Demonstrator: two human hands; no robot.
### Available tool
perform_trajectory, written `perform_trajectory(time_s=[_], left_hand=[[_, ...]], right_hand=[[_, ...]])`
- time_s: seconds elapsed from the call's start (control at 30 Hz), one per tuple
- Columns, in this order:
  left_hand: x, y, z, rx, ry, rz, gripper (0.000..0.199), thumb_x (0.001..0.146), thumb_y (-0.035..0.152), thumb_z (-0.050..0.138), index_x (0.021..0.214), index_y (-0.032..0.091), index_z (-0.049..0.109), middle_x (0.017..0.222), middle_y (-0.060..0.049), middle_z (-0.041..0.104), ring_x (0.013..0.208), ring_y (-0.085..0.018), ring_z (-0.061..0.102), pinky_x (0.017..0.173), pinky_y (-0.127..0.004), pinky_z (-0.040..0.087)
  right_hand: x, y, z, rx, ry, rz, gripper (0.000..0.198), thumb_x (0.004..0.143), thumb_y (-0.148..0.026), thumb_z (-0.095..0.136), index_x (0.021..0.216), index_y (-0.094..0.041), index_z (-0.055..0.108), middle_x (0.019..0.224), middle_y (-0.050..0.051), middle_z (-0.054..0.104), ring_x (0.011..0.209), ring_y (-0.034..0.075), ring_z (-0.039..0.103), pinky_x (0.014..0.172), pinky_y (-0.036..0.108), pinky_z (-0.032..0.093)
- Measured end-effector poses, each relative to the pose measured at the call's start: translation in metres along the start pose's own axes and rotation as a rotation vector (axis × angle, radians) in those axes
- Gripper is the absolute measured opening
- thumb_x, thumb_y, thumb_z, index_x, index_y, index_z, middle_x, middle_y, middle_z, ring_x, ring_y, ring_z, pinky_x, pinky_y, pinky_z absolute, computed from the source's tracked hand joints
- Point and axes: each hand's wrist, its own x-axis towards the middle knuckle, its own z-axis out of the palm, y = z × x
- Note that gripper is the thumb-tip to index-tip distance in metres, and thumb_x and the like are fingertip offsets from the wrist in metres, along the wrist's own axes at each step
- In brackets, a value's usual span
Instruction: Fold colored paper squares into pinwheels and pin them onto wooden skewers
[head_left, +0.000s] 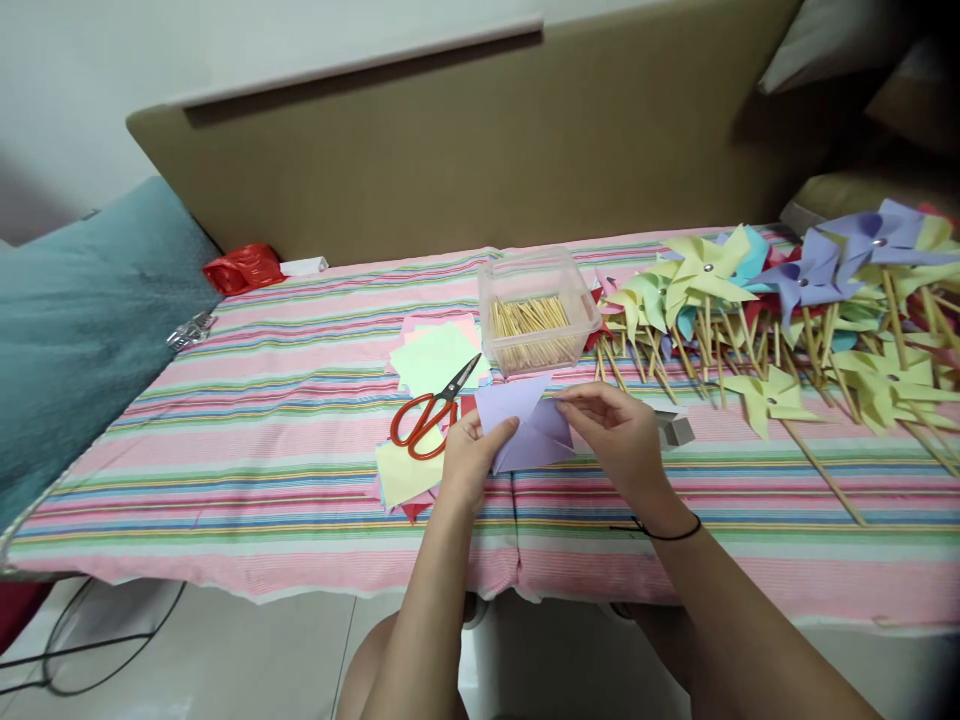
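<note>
A purple paper square [517,410], cut into flaps, is held between my two hands above the striped cloth. My left hand [472,450] pinches its lower left part, thumb on top. With thumb and fingertips, my right hand [611,430] grips a flap at the paper's right side. Just left of the paper lie red-handled scissors [431,415], blades pointing up and right, across stacks of coloured paper. One stack has a pale green sheet [435,358] on top, the nearer one a yellow sheet [405,472].
Behind my hands stands a clear plastic box [536,345] of short wooden sticks. Many finished paper pinwheels [709,268] crowd the right side. A small grey box [675,428] sits beside my right hand. A red plastic bag [246,270] lies far left, near a blue cushion [97,330].
</note>
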Motion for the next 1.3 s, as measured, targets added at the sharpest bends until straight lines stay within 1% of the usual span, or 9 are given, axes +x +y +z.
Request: perform_trajectory(time_s=[0.13,0.27,0.67,0.73,0.8,0.9,1.0,1.1,1.3], left_hand=[[0.0,0.0,0.001,-0.038,-0.013,-0.014,0.032,0.068,0.027,0.074,0.095,0.01,0.069,0.081,-0.008,0.075,0.068,-0.02,0.068,0.067,-0.031,0.051],[0.0,-0.001,0.002,-0.047,-0.016,-0.012,0.031,0.069,0.027,0.074,0.094,0.01,0.069,0.081,-0.009,0.075,0.068,-0.021,0.068,0.067,-0.032,0.051],[-0.001,0.0,0.002,0.021,0.033,0.034,0.04,0.06,0.027,0.081,0.095,0.012,0.069,0.091,-0.01,0.074,0.078,-0.02,0.067,0.074,-0.032,0.051],[0.0,-0.001,0.001,0.041,0.079,0.053,0.04,0.057,0.026,0.082,0.092,0.012,0.069,0.09,-0.009,0.074,0.077,-0.02,0.067,0.073,-0.032,0.051],[0.001,-0.001,0.0,0.05,0.129,0.074,0.039,0.056,0.026,0.082,0.09,0.013,0.069,0.088,-0.008,0.075,0.076,-0.02,0.067,0.072,-0.032,0.052],[0.002,-0.001,-0.001,0.066,0.165,0.094,0.04,0.055,0.025,0.083,0.09,0.013,0.069,0.087,-0.008,0.075,0.075,-0.02,0.068,0.071,-0.032,0.052],[0.002,-0.001,-0.001,0.112,0.152,0.087,0.04,0.054,0.026,0.083,0.089,0.012,0.07,0.083,-0.008,0.075,0.072,-0.02,0.068,0.069,-0.032,0.052],[0.002,-0.001,-0.001,0.158,0.123,0.069,0.036,0.054,0.027,0.083,0.084,0.012,0.07,0.077,-0.006,0.075,0.065,-0.018,0.066,0.064,-0.03,0.051],[0.001,-0.001,0.003,0.138,0.067,0.03,0.032,0.052,0.024,0.084,0.078,0.012,0.07,0.072,-0.004,0.073,0.061,-0.016,0.064,0.061,-0.028,0.05]], right_hand=[[-0.003,-0.006,0.001,-0.162,-0.066,-0.277,0.011,0.083,-0.015,0.061,0.083,-0.022,0.07,0.095,0.006,0.069,0.094,0.02,0.065,0.079,0.034,0.056],[-0.002,-0.006,0.0,-0.296,-0.142,-0.441,0.018,0.084,-0.011,0.058,0.086,-0.023,0.07,0.101,0.008,0.069,0.098,0.021,0.065,0.084,0.037,0.054],[-0.004,0.005,0.001,-0.407,-0.186,-0.574,0.02,0.084,-0.011,0.057,0.092,-0.024,0.07,0.113,0.009,0.063,0.088,0.02,0.069,0.078,0.036,0.056],[-0.004,0.003,0.002,-0.375,-0.206,-0.53,0.018,0.084,-0.013,0.058,0.092,-0.025,0.069,0.112,0.008,0.064,0.092,0.021,0.068,0.082,0.037,0.055],[-0.004,0.0,0.005,-0.278,-0.194,-0.381,0.018,0.082,-0.019,0.062,0.098,-0.025,0.065,0.112,0.008,0.063,0.1,0.023,0.065,0.086,0.039,0.054],[-0.004,-0.001,0.01,-0.001,-0.144,0.025,0.036,0.078,-0.033,0.067,0.109,-0.025,0.052,0.113,0.01,0.064,0.098,0.023,0.066,0.083,0.039,0.055],[-0.004,0.001,0.014,0.177,-0.15,0.337,0.054,0.068,-0.04,0.075,0.11,-0.024,0.044,0.095,0.007,0.07,0.084,0.021,0.069,0.075,0.035,0.056],[-0.005,0.004,0.016,0.221,-0.143,0.429,0.061,0.062,-0.039,0.079,0.11,-0.025,0.044,0.08,0.002,0.072,0.072,0.019,0.068,0.066,0.031,0.054],[-0.004,0.004,0.013,0.257,-0.119,0.477,0.068,0.057,-0.035,0.082,0.112,-0.026,0.042,0.074,0.0,0.072,0.063,0.019,0.068,0.057,0.03,0.053]])
